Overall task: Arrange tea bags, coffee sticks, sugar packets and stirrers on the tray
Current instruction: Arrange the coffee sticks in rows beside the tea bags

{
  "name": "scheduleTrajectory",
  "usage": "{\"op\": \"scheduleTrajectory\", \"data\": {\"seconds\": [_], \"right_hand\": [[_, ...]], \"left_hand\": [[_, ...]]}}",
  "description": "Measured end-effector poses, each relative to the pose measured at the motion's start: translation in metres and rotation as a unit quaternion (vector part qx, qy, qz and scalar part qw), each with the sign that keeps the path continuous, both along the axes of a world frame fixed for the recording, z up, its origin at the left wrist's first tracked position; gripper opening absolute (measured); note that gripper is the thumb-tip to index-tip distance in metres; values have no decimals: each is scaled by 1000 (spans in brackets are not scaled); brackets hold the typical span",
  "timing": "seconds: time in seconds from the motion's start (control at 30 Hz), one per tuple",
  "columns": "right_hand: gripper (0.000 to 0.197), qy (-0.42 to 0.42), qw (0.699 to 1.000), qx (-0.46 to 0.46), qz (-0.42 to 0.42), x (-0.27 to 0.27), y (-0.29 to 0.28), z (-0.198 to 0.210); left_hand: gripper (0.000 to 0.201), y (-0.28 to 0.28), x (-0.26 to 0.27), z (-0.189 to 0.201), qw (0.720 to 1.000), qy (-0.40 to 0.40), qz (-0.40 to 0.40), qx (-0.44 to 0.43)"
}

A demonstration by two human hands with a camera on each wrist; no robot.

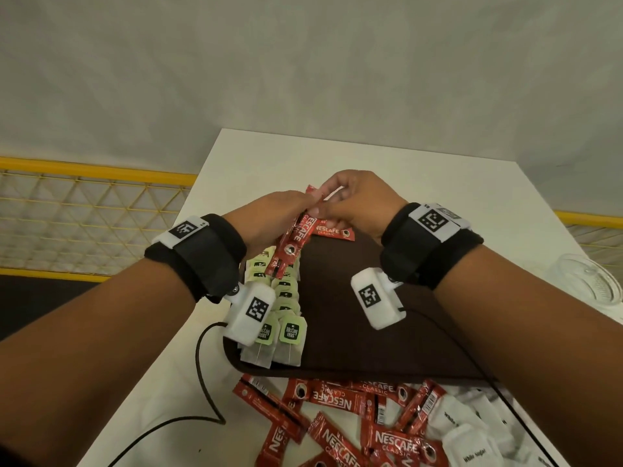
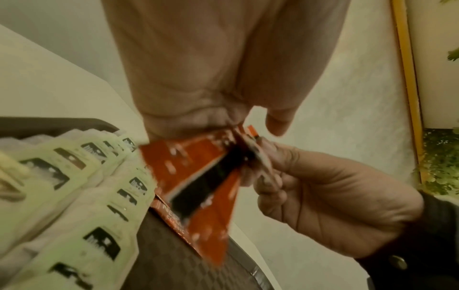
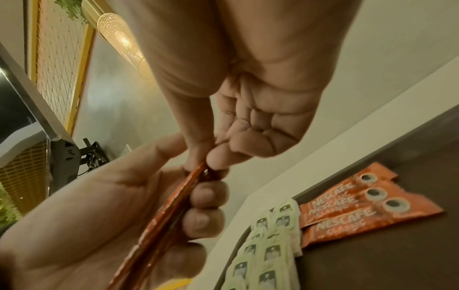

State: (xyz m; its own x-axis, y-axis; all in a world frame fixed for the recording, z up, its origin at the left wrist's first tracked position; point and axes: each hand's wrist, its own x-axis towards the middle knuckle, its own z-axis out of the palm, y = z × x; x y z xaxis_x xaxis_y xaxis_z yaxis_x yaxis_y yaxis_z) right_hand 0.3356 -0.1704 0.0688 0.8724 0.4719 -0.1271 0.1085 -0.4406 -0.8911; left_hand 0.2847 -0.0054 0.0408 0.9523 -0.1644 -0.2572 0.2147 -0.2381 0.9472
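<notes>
Red Nescafé sticks [image 1: 292, 242] sit bunched in your left hand [image 1: 269, 217], fingers curled round them; your right hand [image 1: 354, 200] pinches their top, above the brown tray [image 1: 354, 332]

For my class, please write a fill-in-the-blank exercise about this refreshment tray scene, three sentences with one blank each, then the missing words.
1. Both hands hold a bundle of red ____ sticks above the tray.
2. The green-tagged tea bags lie in rows along the tray's ____ side.
3. The white sugar packets lie on the table, not on the ____.

Missing words: coffee; left; tray
</notes>
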Motion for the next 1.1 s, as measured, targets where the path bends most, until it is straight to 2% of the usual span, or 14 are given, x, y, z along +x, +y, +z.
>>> {"op": "scheduleTrajectory", "data": {"seconds": [0.07,0.17,0.23,0.3,0.4,0.6,0.67,0.7,0.77,0.83,0.93,1.1], "right_hand": [[29,6,1000,11,-20,1,-8,2],[30,67,993,89,-43,-2,-15,2],[26,110,984,131,-39,-6,-16,-1],[25,132,985,114,-15,-11,-14,-4],[15,141,988,64,1,-19,-11,-10],[3,145,975,136,-101,-13,-18,-11],[7,155,977,83,-122,-6,-28,-13],[8,162,978,25,-126,-3,-32,-15],[17,167,970,-136,-117,0,-35,-19],[30,165,943,-277,-87,0,-33,-24],[42,172,928,-320,-86,5,-26,-30],[47,132,921,-353,-100,19,-18,-43]], "left_hand": [[56,5,-5,2,999,-2,-37,15],[42,5,-11,5,998,-26,-58,-3],[29,1,-12,7,997,-66,-31,-11],[15,-3,-10,6,993,-119,20,6],[16,-5,-4,0,988,-122,88,17],[26,-9,-3,-1,981,-109,159,-4],[30,-4,-4,-3,977,-98,187,2],[29,0,-4,-4,976,-91,198,3],[25,6,-6,-7,973,-84,214,-6],[23,9,-7,-9,973,-73,218,-11],[24,9,-9,-11,976,-62,209,-9],[23,9,-12,-10,978,-48,204,-21]]}}
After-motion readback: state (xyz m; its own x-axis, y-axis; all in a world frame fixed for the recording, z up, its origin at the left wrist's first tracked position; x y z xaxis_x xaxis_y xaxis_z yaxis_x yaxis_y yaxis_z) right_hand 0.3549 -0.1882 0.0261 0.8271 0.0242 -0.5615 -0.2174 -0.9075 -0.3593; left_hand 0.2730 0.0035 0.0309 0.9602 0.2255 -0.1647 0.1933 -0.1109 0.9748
